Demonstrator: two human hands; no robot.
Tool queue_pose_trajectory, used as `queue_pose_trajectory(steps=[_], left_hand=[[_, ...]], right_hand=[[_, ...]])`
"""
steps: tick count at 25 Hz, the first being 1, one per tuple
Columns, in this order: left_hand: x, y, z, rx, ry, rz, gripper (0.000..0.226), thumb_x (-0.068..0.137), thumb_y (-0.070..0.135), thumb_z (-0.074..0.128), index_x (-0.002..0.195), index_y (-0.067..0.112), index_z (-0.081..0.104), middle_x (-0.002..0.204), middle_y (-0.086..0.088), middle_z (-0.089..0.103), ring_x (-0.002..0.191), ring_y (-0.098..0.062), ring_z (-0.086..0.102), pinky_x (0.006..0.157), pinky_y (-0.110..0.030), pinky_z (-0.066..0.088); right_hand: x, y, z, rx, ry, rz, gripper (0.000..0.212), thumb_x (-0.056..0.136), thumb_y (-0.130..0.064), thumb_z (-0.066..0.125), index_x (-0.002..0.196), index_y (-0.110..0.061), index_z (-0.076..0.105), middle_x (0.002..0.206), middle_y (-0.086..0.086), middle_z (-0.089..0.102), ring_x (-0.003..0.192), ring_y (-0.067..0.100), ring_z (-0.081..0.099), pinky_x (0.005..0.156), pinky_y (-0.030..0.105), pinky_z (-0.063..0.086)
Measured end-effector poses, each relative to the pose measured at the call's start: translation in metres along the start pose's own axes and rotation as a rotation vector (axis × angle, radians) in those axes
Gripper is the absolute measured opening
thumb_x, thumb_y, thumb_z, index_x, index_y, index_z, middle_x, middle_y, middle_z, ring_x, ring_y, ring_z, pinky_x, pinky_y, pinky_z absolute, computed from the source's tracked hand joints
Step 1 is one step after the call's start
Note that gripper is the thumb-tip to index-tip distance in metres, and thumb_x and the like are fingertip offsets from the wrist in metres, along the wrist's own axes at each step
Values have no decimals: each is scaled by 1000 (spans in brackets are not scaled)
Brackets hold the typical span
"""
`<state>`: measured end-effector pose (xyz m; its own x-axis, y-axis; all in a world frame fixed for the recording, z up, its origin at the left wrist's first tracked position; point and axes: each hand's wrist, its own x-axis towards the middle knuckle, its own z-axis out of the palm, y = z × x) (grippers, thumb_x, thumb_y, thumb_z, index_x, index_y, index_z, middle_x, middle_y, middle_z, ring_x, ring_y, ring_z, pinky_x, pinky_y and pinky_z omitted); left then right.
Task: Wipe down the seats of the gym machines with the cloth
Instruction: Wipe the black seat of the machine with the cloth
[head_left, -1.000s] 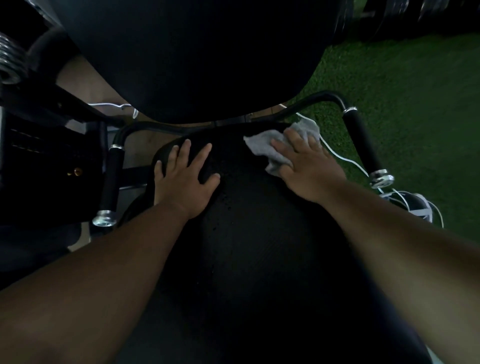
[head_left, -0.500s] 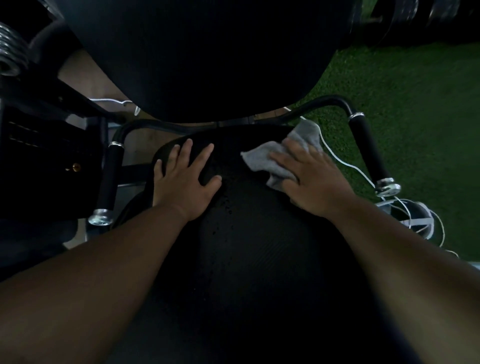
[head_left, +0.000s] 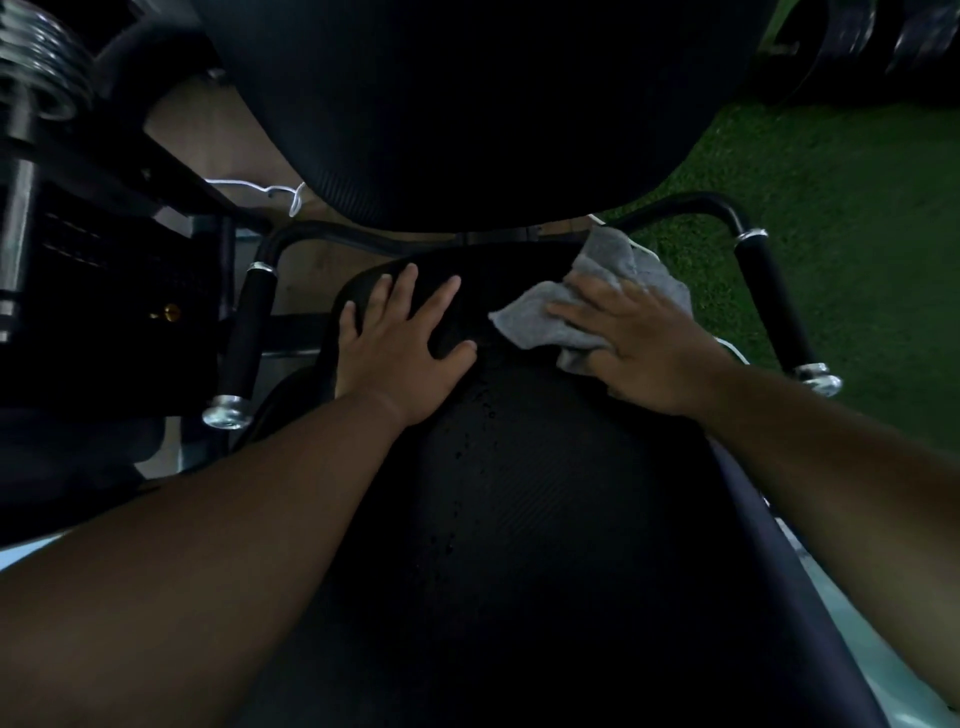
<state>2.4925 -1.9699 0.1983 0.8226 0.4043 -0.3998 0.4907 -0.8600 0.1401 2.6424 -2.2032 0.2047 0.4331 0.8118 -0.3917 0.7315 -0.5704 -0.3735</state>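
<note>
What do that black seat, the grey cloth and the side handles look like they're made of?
The seat looks like padded black vinyl or faux leather: matte, with a fine ribbed texture. The cloth seems soft woven or microfibre fabric: it crumples into limp folds. The side handles look like black foam or rubber sleeves over metal tube, with shiny chrome-like end caps.

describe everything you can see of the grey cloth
The grey cloth is a small, soft, rumpled rag, looking like terry or microfibre. It lies crumpled at the far right corner of the black padded seat, one end bunched up toward the right handle bar, a flatter corner pointing left toward the seat's middle. The right hand presses flat on it with fingers spread and straight, covering its near part. The left hand rests on the seat beside it, not touching it.
</note>
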Motion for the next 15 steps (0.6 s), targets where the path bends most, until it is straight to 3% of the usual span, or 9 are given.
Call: queue_pose_trajectory(steps=[2, 5, 9, 11, 13, 15], left_hand=[[0, 1, 0, -9, 1, 8, 76, 85, 73, 28, 153, 53, 1, 168, 7, -7, 153, -17, -9, 122, -50, -4], [0, 0, -2, -14, 11, -3, 81, 86, 73, 31, 156, 45, 1, 168, 7, -6, 153, -15, -9, 123, -48, -4], [-5, -5, -11, -246, 44, 7, 90, 87, 62, 55, 159, 26, 16, 168, 5, 4, 153, -12, -2, 123, -38, -4], [-13, -17, -19, -286, 42, -5, 91, 86, 59, 61, 158, 23, 20, 168, 2, 5, 154, -13, -1, 124, -36, 2], [-28, -42, -22, -226, 42, -116, 92, 86, 65, 58, 159, 23, 19, 168, 1, 4, 154, -17, 3, 124, -40, 11], [-49, -67, -19, -379, -12, -288, 90, 82, 67, 61, 156, 28, 26, 166, 0, 16, 151, -21, 19, 121, -42, 23]], right_hand=[[22, -1, 0, -52, 11, 170, 75, 81, -56, 17, 155, -43, 14, 166, -1, 7, 152, 32, 9, 120, 54, 13], [60, -44, -2, 7, 36, 374, 63, 95, -49, 21, 157, -40, 8, 168, 2, -3, 152, 34, -3, 121, 53, 4], [40, -58, -2, 49, 16, 91, 67, 91, -55, 21, 156, -45, 11, 168, -6, -3, 153, 25, -5, 121, 46, -2], [21, -49, 0, 40, 32, 89, 70, 86, -56, 19, 156, -46, 15, 167, -9, 2, 154, 23, 0, 122, 45, 2], [25, -51, 2, 18, 73, 285, 65, 92, -50, 20, 156, -45, 14, 167, -6, 1, 154, 26, 0, 123, 46, 3], [51, -77, 3, 38, 81, 499, 60, 98, -45, 21, 157, -40, 11, 168, -1, -4, 153, 30, -4, 123, 48, -1]])
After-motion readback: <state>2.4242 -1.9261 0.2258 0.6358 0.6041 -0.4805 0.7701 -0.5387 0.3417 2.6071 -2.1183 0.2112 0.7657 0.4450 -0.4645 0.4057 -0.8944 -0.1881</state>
